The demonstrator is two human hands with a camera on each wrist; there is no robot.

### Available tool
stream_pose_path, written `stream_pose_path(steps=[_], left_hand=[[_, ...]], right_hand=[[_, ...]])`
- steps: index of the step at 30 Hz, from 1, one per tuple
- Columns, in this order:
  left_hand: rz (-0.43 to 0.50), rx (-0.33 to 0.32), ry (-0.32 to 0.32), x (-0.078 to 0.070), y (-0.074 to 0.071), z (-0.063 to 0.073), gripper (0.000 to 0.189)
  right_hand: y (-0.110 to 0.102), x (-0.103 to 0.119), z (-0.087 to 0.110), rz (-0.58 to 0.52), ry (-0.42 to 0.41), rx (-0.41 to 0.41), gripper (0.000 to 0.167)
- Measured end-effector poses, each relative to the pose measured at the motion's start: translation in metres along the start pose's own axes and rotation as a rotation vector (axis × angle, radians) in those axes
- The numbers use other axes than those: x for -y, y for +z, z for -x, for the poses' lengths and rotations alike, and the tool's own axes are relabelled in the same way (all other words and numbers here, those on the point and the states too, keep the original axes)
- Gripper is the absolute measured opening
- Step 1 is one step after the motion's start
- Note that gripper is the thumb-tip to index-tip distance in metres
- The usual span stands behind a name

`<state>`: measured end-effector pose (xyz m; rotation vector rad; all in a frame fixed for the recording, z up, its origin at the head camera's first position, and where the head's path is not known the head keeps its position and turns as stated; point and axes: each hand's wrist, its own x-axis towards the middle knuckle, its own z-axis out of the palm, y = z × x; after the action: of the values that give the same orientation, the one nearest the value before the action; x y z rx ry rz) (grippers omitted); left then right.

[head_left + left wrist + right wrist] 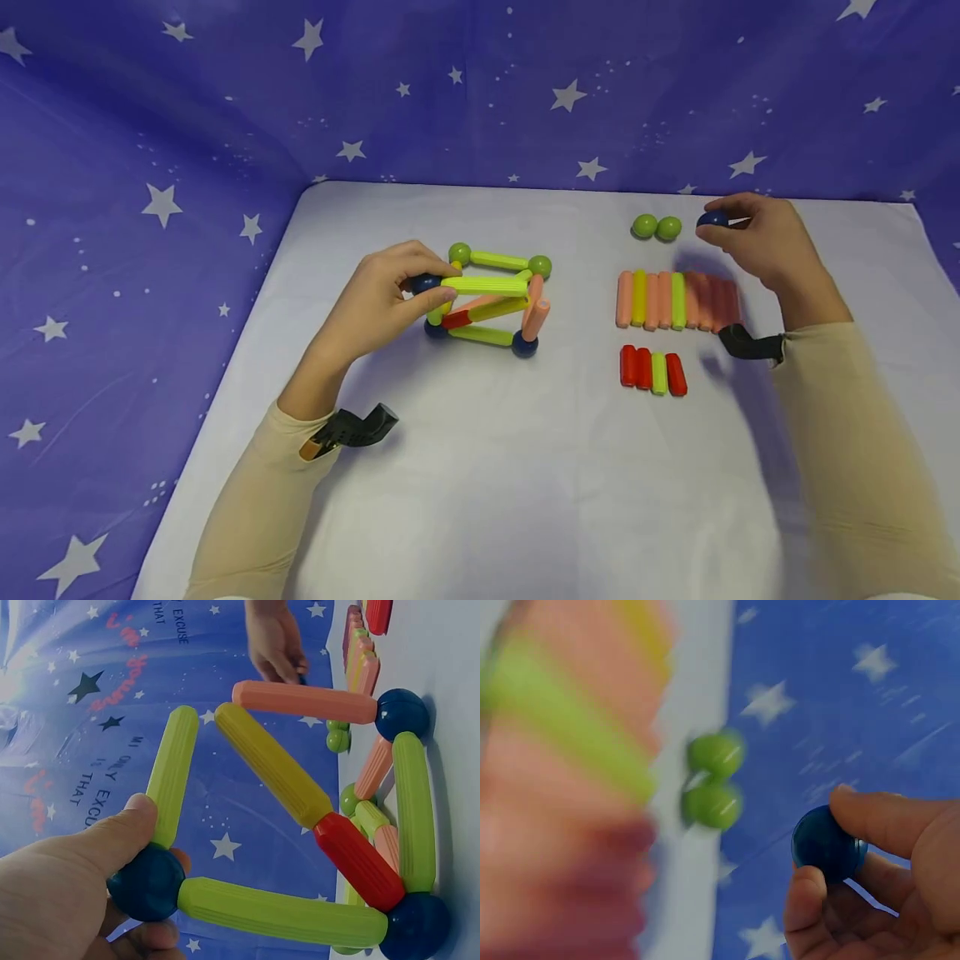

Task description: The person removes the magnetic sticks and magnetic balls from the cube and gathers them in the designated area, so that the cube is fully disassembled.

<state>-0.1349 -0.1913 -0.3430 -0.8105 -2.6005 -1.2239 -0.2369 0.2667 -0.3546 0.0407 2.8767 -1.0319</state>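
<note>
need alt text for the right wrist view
A person's right-hand grip pinches a dark blue ball before a blue starry backdrop. Two green balls sit on a white surface beside a blurred row of pink, green and yellow sticks.

Head view looks downward; wrist views sit closer.

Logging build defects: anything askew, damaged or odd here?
Nothing looks damaged or spilled. One oddity: the frame lacks a ball at its near upper-right corner, where a green rod, a yellow rod and a salmon rod end unjoined. Probably just unfinished; the right hand holds a blue ball.
</note>
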Motion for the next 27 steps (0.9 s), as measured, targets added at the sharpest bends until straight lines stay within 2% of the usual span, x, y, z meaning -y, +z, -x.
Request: stream_pose_path(steps=[6,12,22,27], left_hand=[[-0.018,0.002,0.004,-0.001,-0.003,0.006,0.023],[-0.025,-0.008,0.016,0.001,-0.005,0.005,0.023],[-0.013,0.005,0.017,0.001,-0.005,0.003,0.022],[-0.034,0.007,0.004,0.002,-0.007,0.003,0.022]], right_hand=[[0.001,-0.023,-0.037,0.121,0.039,0.142,0.061],[0.01,-0.029,-0.061,0.16,0.034,0.19,0.057],[0.017,-0.031,-0.069,0.163,0.071,0.165,0.063],[0.018,-0.03,-0.069,0.167,0.051,0.161,0.064]])
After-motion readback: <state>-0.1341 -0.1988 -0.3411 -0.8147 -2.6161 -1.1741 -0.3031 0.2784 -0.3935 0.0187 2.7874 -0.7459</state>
